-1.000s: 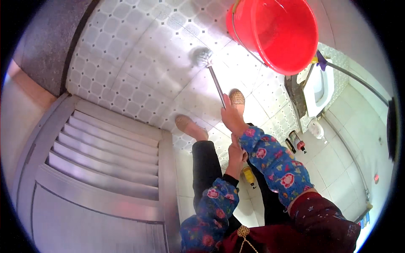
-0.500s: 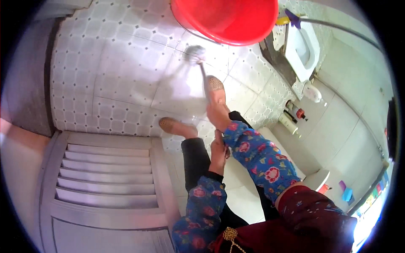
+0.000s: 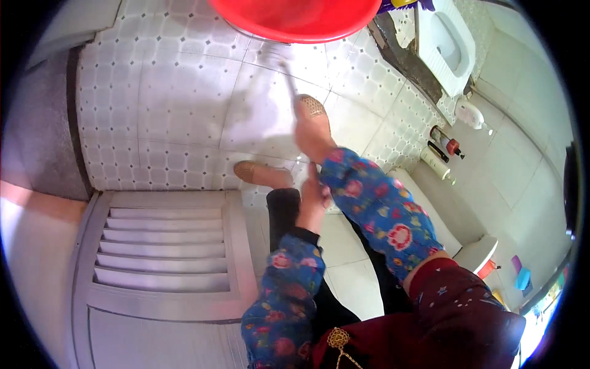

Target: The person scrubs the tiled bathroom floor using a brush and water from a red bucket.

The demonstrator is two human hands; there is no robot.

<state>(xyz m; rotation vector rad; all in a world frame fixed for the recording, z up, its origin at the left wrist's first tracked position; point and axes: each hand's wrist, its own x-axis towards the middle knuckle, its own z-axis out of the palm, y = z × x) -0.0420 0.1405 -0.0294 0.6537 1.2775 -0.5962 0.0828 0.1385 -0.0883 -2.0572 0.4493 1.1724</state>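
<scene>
A long-handled mop (image 3: 288, 79) slants over the tiled floor, its pale head smeared by motion just below the red tub. My right hand (image 3: 314, 134) is wrapped round the handle, in front of my right shoe. Nearer my body, my left hand (image 3: 313, 200) is closed at the handle's near end, just below the right wrist. Both forearms wear blue floral sleeves (image 3: 384, 212). The red tub (image 3: 301, 31) stands at the far edge of view, cut off by the frame. What part of the handle lies inside each fist is hidden.
At the far right is a white squat toilet (image 3: 445, 52) on a raised, broken-edged step. Several bottles (image 3: 435, 163) stand along the right wall. A louvred door (image 3: 163, 246) fills the lower left. My tan shoes (image 3: 246, 171) are on the tiles.
The mop head has moved farther away and slightly left, toward the tub. Both hands have shifted a little forward with the handle. The view has also shifted, so the tub shows higher up.
</scene>
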